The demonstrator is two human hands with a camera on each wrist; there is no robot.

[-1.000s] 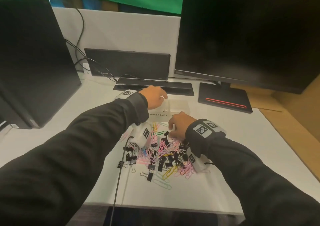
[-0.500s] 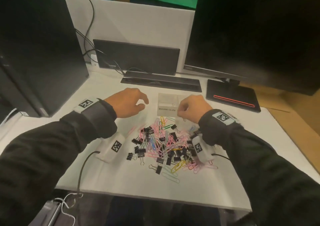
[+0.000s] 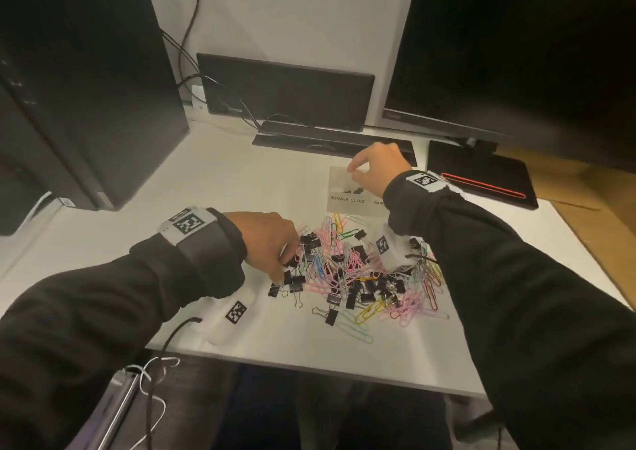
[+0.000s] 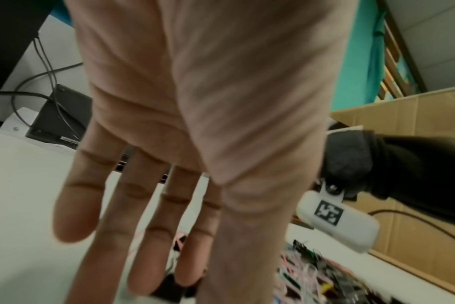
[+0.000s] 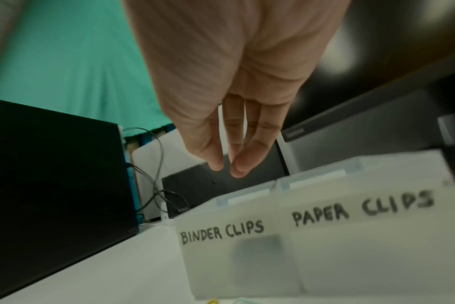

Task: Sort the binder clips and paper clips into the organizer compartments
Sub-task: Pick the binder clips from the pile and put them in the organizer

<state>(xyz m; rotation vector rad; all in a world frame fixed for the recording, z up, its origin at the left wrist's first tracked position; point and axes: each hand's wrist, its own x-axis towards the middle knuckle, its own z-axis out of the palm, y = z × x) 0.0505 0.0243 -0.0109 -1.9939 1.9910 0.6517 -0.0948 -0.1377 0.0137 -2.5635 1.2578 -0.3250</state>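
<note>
The left hand [image 3: 272, 243] pinches a black binder clip [image 3: 292, 260] at the pile's [image 3: 361, 277] edge, best lifted clear of tangles, while the right hand [image 3: 377, 167] hovers with fingertips nearly together, seemingly empty, above the organizer [image 3: 339, 188] at the table's [image 3: 241, 181] rear

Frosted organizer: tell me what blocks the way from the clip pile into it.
Nothing visible does. The frosted plastic organizer sits just behind the pile of black binder clips and coloured paper clips, top open. Only the right hand hovers over the compartment labelled binder clips.
</note>
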